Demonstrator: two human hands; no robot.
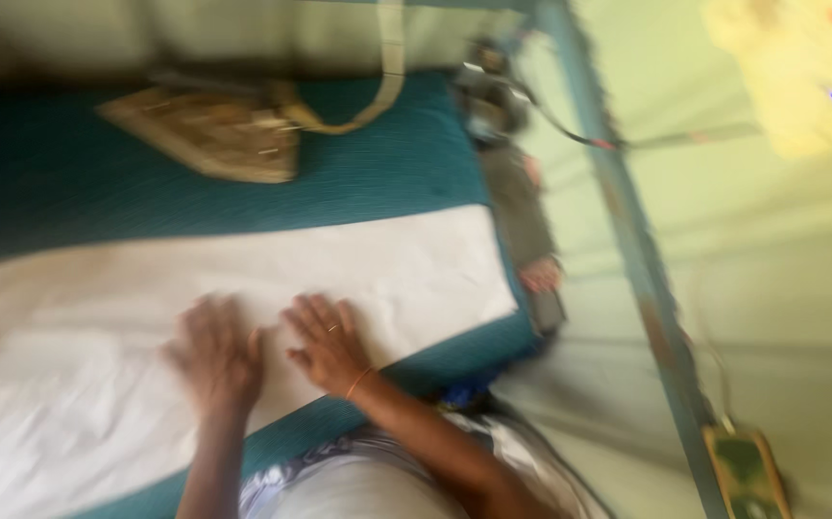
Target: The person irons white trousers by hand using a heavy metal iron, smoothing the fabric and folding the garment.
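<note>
Head view: both hands flat on white cloth

We press our left hand [216, 358] and right hand [328, 343], fingers spread and grasping nothing, side by side on the white cloth [243, 279], which lies across the teal table [99, 173]. A brown iron [209, 130] sits far left.

Bare forearms; thin orange bangle [358, 383] on right wrist, ring on right hand [325, 341]; patterned garment at lower centre of frame.

We see a bright, evenly lit frame smeared by motion blur. Our left hand [216, 358] blurs worst at lower centre; the white cloth [243, 288] looks washed out, and the upper right corner glares pale yellow.
</note>
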